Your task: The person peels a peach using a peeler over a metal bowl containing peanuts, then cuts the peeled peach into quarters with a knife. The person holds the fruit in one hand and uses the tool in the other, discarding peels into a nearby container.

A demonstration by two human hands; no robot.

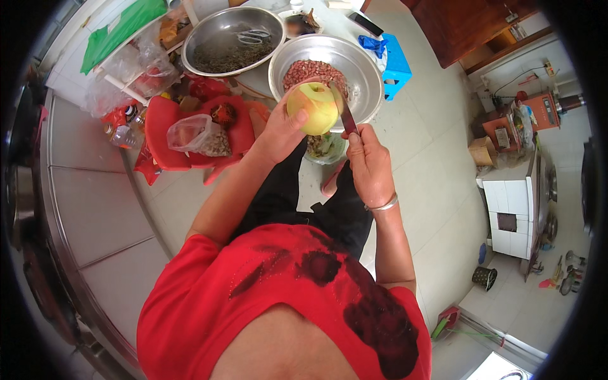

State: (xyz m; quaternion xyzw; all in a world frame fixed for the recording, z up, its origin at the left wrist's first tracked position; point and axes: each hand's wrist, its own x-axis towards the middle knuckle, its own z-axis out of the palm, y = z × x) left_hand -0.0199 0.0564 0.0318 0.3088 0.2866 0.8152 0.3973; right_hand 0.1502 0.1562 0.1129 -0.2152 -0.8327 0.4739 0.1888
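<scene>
My left hand [284,128] holds a large pale yellow-green apple [313,111] from its left side, thumb across the front. In my right hand [368,161] is a knife [348,116] by its handle, the blade upright along the apple's right side. Whether the edge cuts into the fruit I cannot tell. Both hands are in front of a wide metal basin [365,71] with red-skinned peanuts or beans [316,71] in it. Below the basin, between my legs, a bowl or bag [327,151] holds green scraps and is partly hidden.
A second metal basin [190,45] holds dark dried plant matter and scissors [254,36]. On the red plastic chair [164,137] lies an open plastic bag [190,133]. A phone [365,23] and a blue cloth or glove [373,44] are on the table, near a blue stool [396,64].
</scene>
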